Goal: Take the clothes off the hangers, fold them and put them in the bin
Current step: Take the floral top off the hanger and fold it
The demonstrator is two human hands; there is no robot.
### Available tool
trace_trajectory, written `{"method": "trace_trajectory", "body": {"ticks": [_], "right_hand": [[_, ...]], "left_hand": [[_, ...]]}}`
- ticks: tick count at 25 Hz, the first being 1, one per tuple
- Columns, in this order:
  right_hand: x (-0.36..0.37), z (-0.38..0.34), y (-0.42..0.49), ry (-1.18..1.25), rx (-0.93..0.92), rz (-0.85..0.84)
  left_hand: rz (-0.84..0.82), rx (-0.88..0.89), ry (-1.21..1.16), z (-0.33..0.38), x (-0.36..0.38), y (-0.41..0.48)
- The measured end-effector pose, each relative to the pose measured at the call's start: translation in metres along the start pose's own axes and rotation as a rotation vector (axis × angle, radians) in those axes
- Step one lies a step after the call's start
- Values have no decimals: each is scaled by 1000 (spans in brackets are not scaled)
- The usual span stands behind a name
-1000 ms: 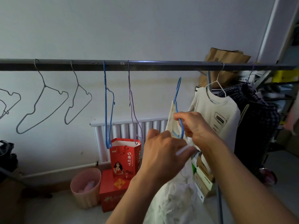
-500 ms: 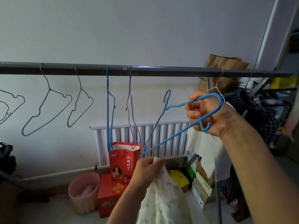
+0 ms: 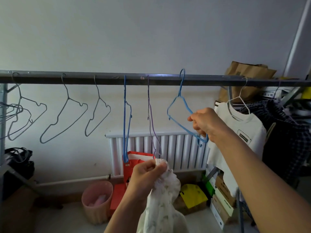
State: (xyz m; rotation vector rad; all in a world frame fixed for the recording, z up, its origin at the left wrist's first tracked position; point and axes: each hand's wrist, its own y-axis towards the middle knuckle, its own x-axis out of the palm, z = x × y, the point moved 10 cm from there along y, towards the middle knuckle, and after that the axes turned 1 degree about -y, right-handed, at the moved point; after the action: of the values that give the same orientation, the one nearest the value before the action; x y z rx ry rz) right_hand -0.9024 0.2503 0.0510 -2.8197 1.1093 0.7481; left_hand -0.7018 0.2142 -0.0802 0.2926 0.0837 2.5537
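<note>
Right hand (image 3: 204,125): closed round the lower arm of the bare blue hanger (image 3: 178,111), with the hook looped over the dark metal rail (image 3: 84,79). Judged as steadying the thin coated wire while parking it out of the way, to the right of the empty grey hangers (image 3: 67,111), all bent wire of the same triangular outline.

Left hand (image 3: 146,172): pinched on the bunched top edge of the pale garment (image 3: 165,199), below the rail and in front of the white ribbed radiator (image 3: 176,148). Soft, crinkled cloth with a faint small print, hanging limp in loose folds from the fingers. Gripped high, probably to keep the length off the floor until folding. Not yet folded, not yet binned.

Pink bin (image 3: 97,200): round, ribbed plastic, on the floor to the lower left of the garment and well apart from it, with something pale pink inside. Likely the destination.

At the right end of the rail, on hangers: white T-shirt (image 3: 244,132), smooth knit with a small chest patch, and beside it a dark checked garment (image 3: 286,135). Both awaiting removal.
</note>
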Motion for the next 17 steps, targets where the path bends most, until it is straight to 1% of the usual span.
{"method": "trace_trajectory", "body": {"ticks": [2, 4, 6, 7, 8, 9, 10, 11, 12, 13, 15, 17], "right_hand": [[8, 15, -1, -60, 5, -7], [10, 22, -2, -178, -44, 27], [7, 22, -13, -506, -132, 135], [7, 14, -26, -629, -232, 216], [11, 3, -44, -611, -383, 270], [18, -4, -62, -470, -518, 247], [27, -6, -79, -260, -581, 145], [42, -3, -89, -101, -566, -9], [58, 2, -99, -20, -518, -156], [69, 10, -104, 7, -481, -236], [81, 20, -107, -5, -447, -273], [83, 19, -108, -45, -440, -242]], "left_hand": [[-6, 30, 19, 7, -4, 1], [-14, 56, 61, 14, -5, 2], [-12, 74, 86, 20, -7, 3], [-13, 82, 82, 22, -6, 3], [-12, 90, 77, 26, -6, 3], [-8, 103, 75, 29, -5, 3], [-7, 116, 68, 32, -6, 3], [-11, 129, 58, 34, -6, 3], [-21, 133, 36, 35, -6, 1], [-36, 132, 13, 36, -5, 0], [-72, 120, -9, 36, -4, -4], [-97, 117, -9, 38, -2, -9]]}}
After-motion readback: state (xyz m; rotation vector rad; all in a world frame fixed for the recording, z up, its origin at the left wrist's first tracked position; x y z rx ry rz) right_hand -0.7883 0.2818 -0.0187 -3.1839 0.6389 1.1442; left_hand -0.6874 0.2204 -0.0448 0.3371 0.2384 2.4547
